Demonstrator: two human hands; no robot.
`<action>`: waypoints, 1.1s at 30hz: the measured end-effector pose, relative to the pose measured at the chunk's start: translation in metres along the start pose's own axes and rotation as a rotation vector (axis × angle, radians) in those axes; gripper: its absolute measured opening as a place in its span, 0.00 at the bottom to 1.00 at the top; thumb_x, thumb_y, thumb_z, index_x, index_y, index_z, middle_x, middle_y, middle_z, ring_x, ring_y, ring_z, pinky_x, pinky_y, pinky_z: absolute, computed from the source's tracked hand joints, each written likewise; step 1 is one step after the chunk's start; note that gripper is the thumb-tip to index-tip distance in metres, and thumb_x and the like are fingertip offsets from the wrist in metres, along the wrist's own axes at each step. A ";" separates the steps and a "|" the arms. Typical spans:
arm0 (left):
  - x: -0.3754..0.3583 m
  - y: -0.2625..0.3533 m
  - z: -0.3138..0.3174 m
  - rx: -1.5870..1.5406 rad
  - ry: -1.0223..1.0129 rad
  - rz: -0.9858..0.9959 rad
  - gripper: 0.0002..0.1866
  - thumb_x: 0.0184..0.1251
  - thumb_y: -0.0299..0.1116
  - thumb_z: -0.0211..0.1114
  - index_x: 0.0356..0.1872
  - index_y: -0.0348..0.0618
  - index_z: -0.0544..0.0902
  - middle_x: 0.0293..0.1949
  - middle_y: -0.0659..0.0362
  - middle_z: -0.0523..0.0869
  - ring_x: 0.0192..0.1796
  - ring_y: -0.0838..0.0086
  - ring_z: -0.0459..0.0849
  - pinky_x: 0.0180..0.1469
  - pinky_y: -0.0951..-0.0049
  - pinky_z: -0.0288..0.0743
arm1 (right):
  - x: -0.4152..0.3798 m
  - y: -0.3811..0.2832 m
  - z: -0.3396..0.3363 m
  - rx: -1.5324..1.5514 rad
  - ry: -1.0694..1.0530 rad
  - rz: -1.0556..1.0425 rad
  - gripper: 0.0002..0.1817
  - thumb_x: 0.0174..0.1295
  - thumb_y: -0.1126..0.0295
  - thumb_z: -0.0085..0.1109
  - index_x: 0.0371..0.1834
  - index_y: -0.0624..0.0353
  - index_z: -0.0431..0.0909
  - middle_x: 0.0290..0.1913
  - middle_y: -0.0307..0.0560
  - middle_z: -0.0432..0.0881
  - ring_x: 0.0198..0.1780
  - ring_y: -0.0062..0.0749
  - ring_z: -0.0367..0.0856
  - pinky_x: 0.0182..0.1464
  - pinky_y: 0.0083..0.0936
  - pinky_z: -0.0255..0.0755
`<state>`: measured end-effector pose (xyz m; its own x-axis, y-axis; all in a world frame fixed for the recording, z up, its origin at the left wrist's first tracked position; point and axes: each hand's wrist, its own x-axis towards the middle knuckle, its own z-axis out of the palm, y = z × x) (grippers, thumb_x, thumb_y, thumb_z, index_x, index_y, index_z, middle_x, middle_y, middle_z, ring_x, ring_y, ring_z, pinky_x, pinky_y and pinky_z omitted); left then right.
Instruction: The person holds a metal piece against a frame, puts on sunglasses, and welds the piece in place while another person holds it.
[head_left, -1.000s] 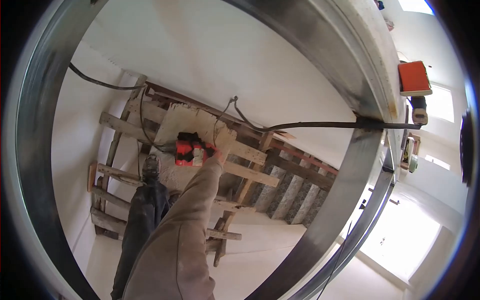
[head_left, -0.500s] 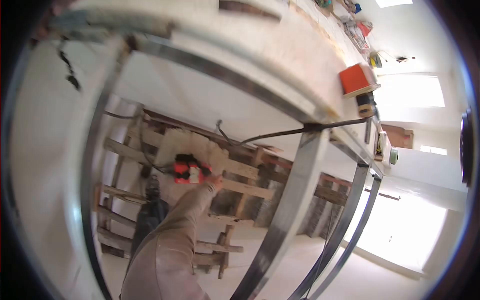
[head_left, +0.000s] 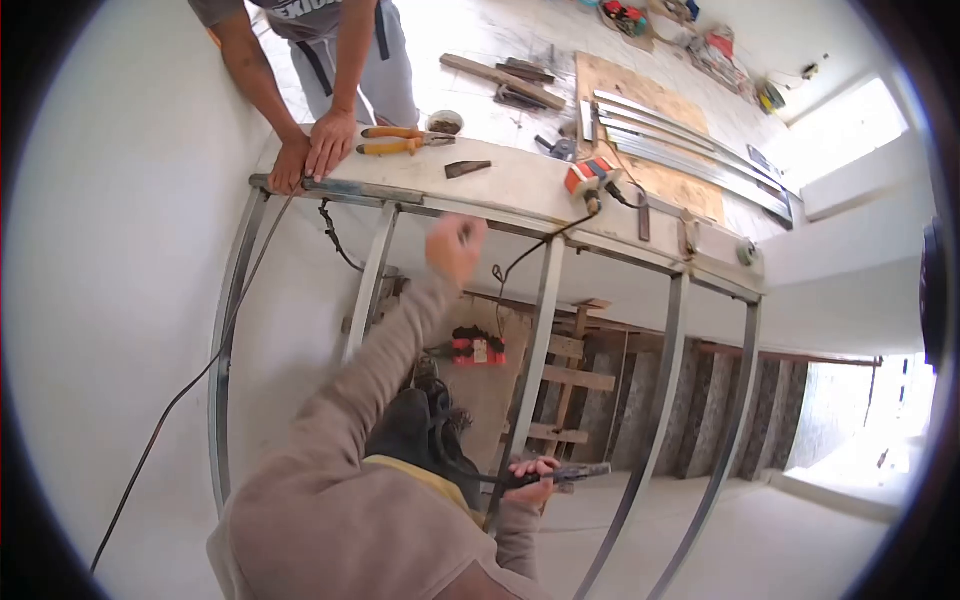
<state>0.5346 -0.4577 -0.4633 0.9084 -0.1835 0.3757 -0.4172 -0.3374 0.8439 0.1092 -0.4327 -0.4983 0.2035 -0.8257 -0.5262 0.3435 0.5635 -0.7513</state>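
Note:
My left hand (head_left: 455,250) is raised just below the ledge, beside the metal frame (head_left: 548,320). Its fingers are curled, and motion blur hides what they may hold. Lower down, my right hand (head_left: 530,485) is wrapped around a welding electrode holder (head_left: 578,473) whose jaws point right. A black cable runs from it past my waist. Below the frame, a red welding machine (head_left: 480,347) with black fittings sits on a board. At the ledge's left end, a co-worker's hands (head_left: 325,145) press on a metal tube (head_left: 350,188).
On the ledge (head_left: 530,190) lie orange-handled pliers (head_left: 400,140), a dark flat piece (head_left: 467,169), a bowl (head_left: 445,122) and a red-and-white socket box (head_left: 592,178) with plugs. Metal profiles (head_left: 690,150) lie on a wooden sheet beyond. A cable (head_left: 180,395) hangs at left.
My view has shifted up and back. A hand of mine was down at the red welding machine; now my left hand is near the ledge. My right hand with the electrode holder has come into view.

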 end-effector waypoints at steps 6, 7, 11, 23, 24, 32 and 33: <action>0.137 -0.034 0.031 0.666 -0.545 0.188 0.18 0.60 0.27 0.61 0.53 0.48 0.82 0.52 0.57 0.82 0.59 0.60 0.77 0.61 0.64 0.71 | -0.023 -0.012 0.029 -0.095 -0.081 -0.137 0.08 0.54 0.73 0.56 0.36 0.57 0.70 0.20 0.43 0.68 0.18 0.33 0.71 0.24 0.35 0.75; 0.140 -0.030 0.032 0.759 -0.675 0.157 0.20 0.60 0.26 0.60 0.55 0.49 0.81 0.54 0.58 0.82 0.62 0.60 0.75 0.64 0.63 0.69 | -0.030 -0.015 0.032 -0.170 -0.127 -0.170 0.08 0.54 0.73 0.56 0.36 0.58 0.69 0.20 0.43 0.68 0.18 0.33 0.71 0.24 0.34 0.75; 0.152 -0.037 0.036 0.785 -0.702 0.213 0.23 0.59 0.26 0.61 0.57 0.55 0.80 0.55 0.59 0.81 0.62 0.62 0.75 0.66 0.62 0.68 | -0.064 -0.041 0.081 -0.383 -0.260 -0.093 0.09 0.56 0.75 0.57 0.38 0.64 0.69 0.22 0.44 0.71 0.18 0.30 0.71 0.23 0.29 0.71; 0.212 -0.121 -0.071 -0.188 -0.560 0.051 0.11 0.62 0.32 0.72 0.44 0.42 0.85 0.36 0.64 0.88 0.37 0.82 0.82 0.41 0.78 0.78 | -0.071 -0.028 0.120 -0.667 -0.333 -0.136 0.20 0.69 0.64 0.54 0.57 0.65 0.67 0.33 0.46 0.76 0.30 0.28 0.77 0.31 0.28 0.78; 0.213 -0.133 -0.078 -0.152 -0.603 0.077 0.11 0.64 0.32 0.71 0.45 0.43 0.86 0.38 0.64 0.89 0.38 0.83 0.83 0.43 0.79 0.78 | -0.070 -0.033 0.128 -0.699 -0.367 -0.125 0.19 0.69 0.65 0.53 0.57 0.65 0.67 0.33 0.46 0.76 0.29 0.28 0.76 0.30 0.27 0.77; 0.182 -0.109 -0.109 -0.004 -0.603 0.081 0.11 0.64 0.33 0.71 0.46 0.43 0.86 0.38 0.66 0.89 0.39 0.83 0.83 0.44 0.81 0.77 | -0.059 -0.018 0.127 -0.796 -0.507 -0.310 0.17 0.72 0.65 0.50 0.56 0.65 0.65 0.32 0.46 0.75 0.27 0.25 0.75 0.26 0.22 0.72; 0.180 -0.111 -0.110 -0.024 -0.608 0.066 0.12 0.64 0.33 0.71 0.46 0.43 0.86 0.38 0.66 0.89 0.39 0.83 0.83 0.45 0.81 0.77 | -0.057 -0.016 0.129 -0.792 -0.506 -0.333 0.16 0.73 0.65 0.49 0.56 0.64 0.65 0.32 0.46 0.75 0.27 0.25 0.74 0.26 0.22 0.72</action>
<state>0.7472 -0.3518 -0.4474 0.6989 -0.7000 0.1472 -0.4649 -0.2882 0.8371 0.2101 -0.3981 -0.4045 0.6381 -0.7558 -0.1468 -0.2191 0.0046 -0.9757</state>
